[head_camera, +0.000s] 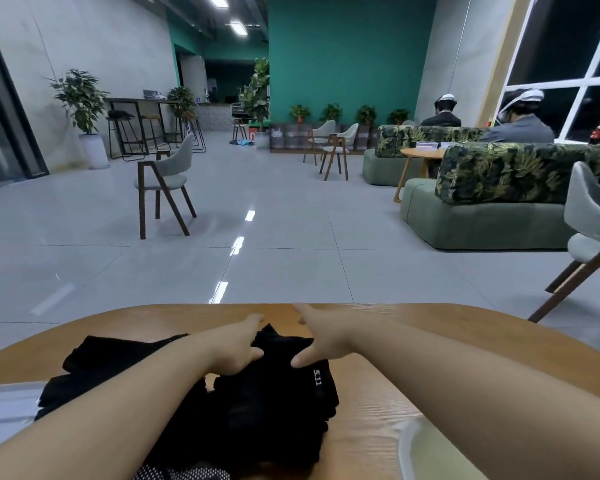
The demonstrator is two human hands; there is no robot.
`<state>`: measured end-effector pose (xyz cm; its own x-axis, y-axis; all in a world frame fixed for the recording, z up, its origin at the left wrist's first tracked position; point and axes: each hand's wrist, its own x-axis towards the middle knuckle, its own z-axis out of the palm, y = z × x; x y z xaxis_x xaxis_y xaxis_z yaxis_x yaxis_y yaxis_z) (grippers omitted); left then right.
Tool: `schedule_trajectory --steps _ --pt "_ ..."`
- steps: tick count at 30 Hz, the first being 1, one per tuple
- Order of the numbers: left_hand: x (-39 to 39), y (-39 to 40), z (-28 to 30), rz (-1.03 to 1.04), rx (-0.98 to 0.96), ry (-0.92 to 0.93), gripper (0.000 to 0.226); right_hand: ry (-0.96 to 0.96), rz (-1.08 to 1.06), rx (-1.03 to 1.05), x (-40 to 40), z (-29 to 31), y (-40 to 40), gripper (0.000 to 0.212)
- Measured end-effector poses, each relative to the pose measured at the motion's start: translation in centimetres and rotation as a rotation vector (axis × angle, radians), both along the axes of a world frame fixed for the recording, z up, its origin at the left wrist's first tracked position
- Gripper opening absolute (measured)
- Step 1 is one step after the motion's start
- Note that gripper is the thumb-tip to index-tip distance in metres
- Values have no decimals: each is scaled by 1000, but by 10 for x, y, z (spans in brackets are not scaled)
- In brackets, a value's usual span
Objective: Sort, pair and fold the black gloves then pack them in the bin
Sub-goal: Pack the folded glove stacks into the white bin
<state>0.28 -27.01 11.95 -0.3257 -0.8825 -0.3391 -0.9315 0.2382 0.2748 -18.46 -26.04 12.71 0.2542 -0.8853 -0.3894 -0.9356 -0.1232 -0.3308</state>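
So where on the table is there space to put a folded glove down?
Bare wood shows on the round wooden table right of the black glove pile, under the right arm, and on a strip along the far rim beyond the left hand and right hand. The middle is crowded with gloves; a pale round rim fills the near right corner.

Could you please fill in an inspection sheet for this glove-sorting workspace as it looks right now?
Surface: wooden table, bare at its far edge.
Job's things: black gloves heaped mid-table, one marked 5.11; pale bin at near right, partly out of frame.
Clutter: translucent plastic item at the left edge.
Grippers: left hand and right hand both press on the gloves; grip unclear.
Cables: nothing seen.
Surroundings: lounge with chairs, green sofas, potted plants; two seated people far right.
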Motion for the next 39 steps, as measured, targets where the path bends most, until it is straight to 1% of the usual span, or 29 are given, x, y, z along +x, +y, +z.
schedule_trajectory --steps 3,6,11,14,16,24,26,29,33,35,37,39 --pt "5 -6 -16 19 56 47 73 -48 37 63 1 -8 -9 110" --pt "6 -6 -22 14 70 55 86 -8 78 110 3 -22 -14 120" --pt "3 -12 -36 4 165 -62 106 -16 92 134 4 -49 -15 128" --pt "-2 -14 -43 22 209 -165 108 -45 97 136 3 -58 -15 129" --pt "-5 -15 -44 23 215 -200 107 -68 95 133 3 -63 -17 129" --pt "-7 -15 -40 75 216 -148 113 -108 108 108 4 -65 -17 124" --pt "-8 -13 -37 84 215 -145 107 -109 111 103 5 -65 -18 124" --pt "-9 -9 -34 85 205 -112 89 -92 121 83 5 -62 -19 127" --pt "-4 -4 -32 80 192 -8 69 -92 125 74 2 -44 -13 131" --pt "-3 2 -27 61 155 73 68 -97 134 54 -1 -36 -9 132" --pt "-5 10 -18 32 99 173 74 -117 145 20 -4 -29 -5 132" --pt "-9 20 -7 -32 1 220 76 -142 153 -30 -6 -21 1 133"
